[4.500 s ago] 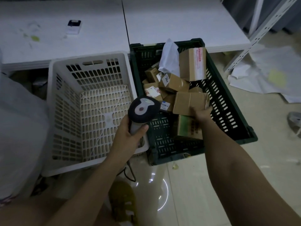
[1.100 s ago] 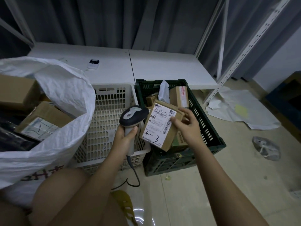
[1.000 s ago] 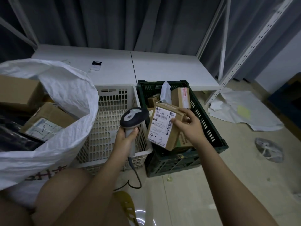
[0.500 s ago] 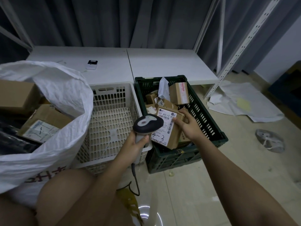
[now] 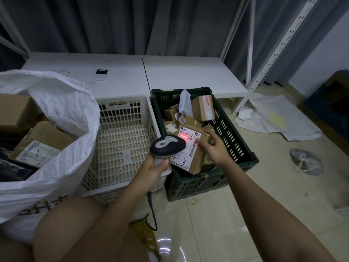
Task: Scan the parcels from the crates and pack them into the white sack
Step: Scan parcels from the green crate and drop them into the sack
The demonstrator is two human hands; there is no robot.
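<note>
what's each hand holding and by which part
Left hand grips the barcode scanner by its handle. Right hand holds the labelled cardboard parcel by its right edge.

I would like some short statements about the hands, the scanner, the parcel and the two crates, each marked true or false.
1. The left hand grips the scanner. True.
2. The right hand is empty. False: it holds a cardboard parcel with a label.
3. A red scanner light falls on the parcel's label. True.
4. The white crate is full of parcels. False: no parcels show in it; they lie in the green crate.
5. The white sack holds no boxes. False: cardboard boxes show inside it.
</note>
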